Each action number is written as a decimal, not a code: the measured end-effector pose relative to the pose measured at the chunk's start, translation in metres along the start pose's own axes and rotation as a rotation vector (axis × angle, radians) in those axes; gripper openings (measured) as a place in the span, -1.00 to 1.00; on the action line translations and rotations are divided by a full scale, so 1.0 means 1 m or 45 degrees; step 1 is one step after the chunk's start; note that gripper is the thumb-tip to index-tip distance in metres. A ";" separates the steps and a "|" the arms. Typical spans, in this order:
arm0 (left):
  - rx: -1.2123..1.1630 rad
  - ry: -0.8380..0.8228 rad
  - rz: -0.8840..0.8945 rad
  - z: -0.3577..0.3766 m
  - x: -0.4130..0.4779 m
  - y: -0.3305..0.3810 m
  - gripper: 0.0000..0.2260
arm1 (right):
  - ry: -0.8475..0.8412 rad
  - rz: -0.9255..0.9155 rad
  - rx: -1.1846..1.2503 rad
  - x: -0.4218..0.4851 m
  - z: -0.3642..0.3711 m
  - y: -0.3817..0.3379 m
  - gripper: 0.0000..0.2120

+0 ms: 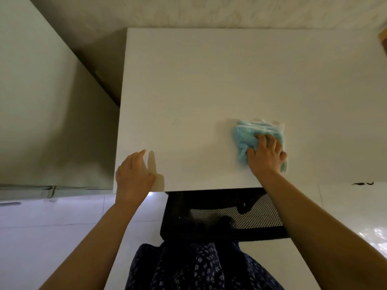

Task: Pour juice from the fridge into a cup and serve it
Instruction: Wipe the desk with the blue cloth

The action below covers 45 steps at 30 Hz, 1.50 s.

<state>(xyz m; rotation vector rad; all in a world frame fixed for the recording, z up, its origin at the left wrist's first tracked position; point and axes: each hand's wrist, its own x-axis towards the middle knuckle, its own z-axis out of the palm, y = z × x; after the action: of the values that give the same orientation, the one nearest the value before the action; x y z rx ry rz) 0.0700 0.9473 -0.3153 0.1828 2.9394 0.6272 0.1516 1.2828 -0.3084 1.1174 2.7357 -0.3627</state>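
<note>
A white table fills the middle of the head view. My right hand presses a light blue cloth flat on the table near its front edge, fingers curled over the cloth. My left hand rests at the table's front left corner, fingers apart, holding nothing. No juice, cup or fridge is in view.
A black mesh chair is tucked under the table's front edge, right in front of me. A grey-green cabinet or wall stands to the left. Pale glossy floor tiles lie below. A wooden edge shows at far right.
</note>
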 end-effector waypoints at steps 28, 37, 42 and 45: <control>-0.053 -0.083 -0.011 -0.018 -0.019 -0.028 -0.63 | -0.113 -0.967 -0.100 -0.092 0.049 -0.130 -0.49; -0.019 -0.146 0.072 -0.003 -0.028 0.027 -0.61 | -0.004 -0.535 -0.171 -0.057 0.009 0.001 -0.52; -0.054 -0.245 0.172 0.013 -0.029 0.054 -0.52 | -0.035 -0.249 -0.164 -0.046 -0.014 0.046 -0.55; -0.091 -0.262 0.225 0.023 -0.026 0.077 -0.49 | -0.049 -0.245 -0.129 -0.045 -0.016 0.055 -0.58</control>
<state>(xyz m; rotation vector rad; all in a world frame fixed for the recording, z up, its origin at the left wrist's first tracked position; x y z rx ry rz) 0.1064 1.0218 -0.3014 0.4739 2.7179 0.6905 0.2210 1.2958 -0.2910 0.8164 2.8002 -0.2631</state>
